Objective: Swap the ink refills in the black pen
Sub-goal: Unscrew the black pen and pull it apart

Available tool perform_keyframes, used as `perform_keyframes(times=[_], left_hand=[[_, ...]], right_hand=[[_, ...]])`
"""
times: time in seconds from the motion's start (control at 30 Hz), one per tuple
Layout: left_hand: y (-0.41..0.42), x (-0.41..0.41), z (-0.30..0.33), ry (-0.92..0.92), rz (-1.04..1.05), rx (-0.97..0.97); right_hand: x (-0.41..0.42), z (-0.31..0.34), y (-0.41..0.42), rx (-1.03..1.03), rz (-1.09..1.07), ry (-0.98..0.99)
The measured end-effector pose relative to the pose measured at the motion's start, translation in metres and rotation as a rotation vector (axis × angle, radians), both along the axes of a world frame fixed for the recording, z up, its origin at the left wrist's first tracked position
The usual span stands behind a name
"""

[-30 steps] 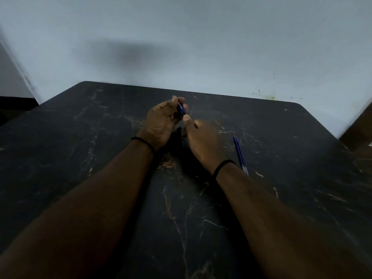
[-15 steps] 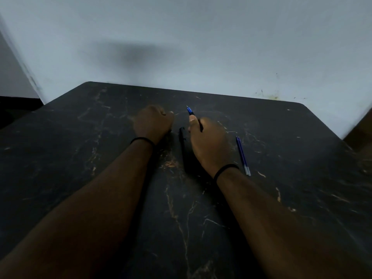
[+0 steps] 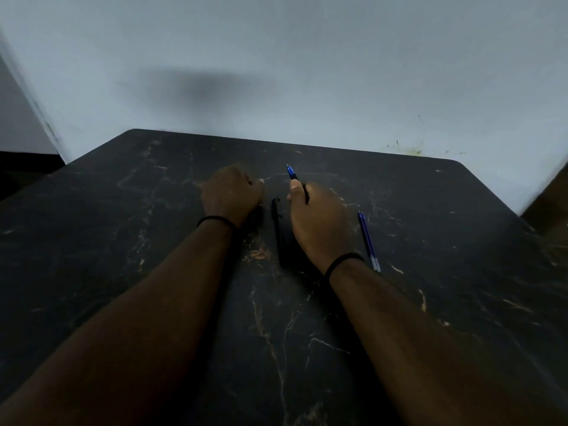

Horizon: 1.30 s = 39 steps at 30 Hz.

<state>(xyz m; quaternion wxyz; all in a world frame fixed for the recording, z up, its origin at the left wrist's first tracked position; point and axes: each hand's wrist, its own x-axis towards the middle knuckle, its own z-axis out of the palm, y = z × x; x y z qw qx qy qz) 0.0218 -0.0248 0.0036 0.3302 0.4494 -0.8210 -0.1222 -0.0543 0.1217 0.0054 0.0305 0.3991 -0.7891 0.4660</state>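
Note:
My right hand (image 3: 316, 222) grips a slim black pen piece with a blue tip (image 3: 292, 174). The tip points up and away, past my thumb. A black pen barrel (image 3: 279, 232) lies lengthwise on the dark table (image 3: 153, 241), between my two hands. My left hand (image 3: 232, 195) rests on the table as a loose fist, and nothing shows in it. Two thin blue ink refills (image 3: 368, 241) lie side by side on the table, just right of my right wrist.
The table is dark marble-patterned, with rounded far corners. It stands against a pale wall (image 3: 276, 72). A brown object (image 3: 550, 204) shows at the right edge, beyond the table.
One second ago my hands met, raised over the blue-tipped piece. They have since parted: my left hand dropped to the table as a fist, and my right hand kept the piece.

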Motion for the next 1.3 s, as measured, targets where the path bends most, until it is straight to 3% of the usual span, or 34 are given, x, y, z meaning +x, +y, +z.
perform_keyframes(times=[0.13, 0.2, 0.3, 0.43, 0.57, 0.7, 1.03, 1.3], left_hand=[[0.015, -0.002, 0.012, 0.532, -0.104, 0.053], [0.025, -0.005, 0.017, 0.777, -0.284, 0.228], [0.035, -0.011, 0.019, 0.941, -0.518, 0.585], [0.033, -0.014, 0.020, 1.076, -0.783, 0.847], [0.027, -0.013, 0.013, 1.079, -1.009, 1.070], [0.025, -0.014, 0.010, 0.959, -1.103, 1.094], [0.027, -0.010, 0.014, 0.922, -1.082, 1.100], [0.036, -0.013, 0.014, 1.027, -0.938, 1.050]], right_hand=[[0.000, 0.000, -0.002, -0.100, -0.003, -0.027], [-0.002, 0.002, -0.002, -0.184, 0.003, -0.069], [-0.004, 0.002, -0.001, -0.243, 0.067, -0.085], [-0.003, 0.002, -0.001, -0.265, 0.112, -0.095], [-0.003, 0.003, -0.005, -0.214, 0.093, -0.186], [-0.002, 0.005, -0.006, -0.185, 0.159, -0.242], [-0.009, 0.008, -0.002, -0.153, 0.413, -0.522], [-0.008, 0.007, -0.007, -0.150, 0.435, -0.518]])
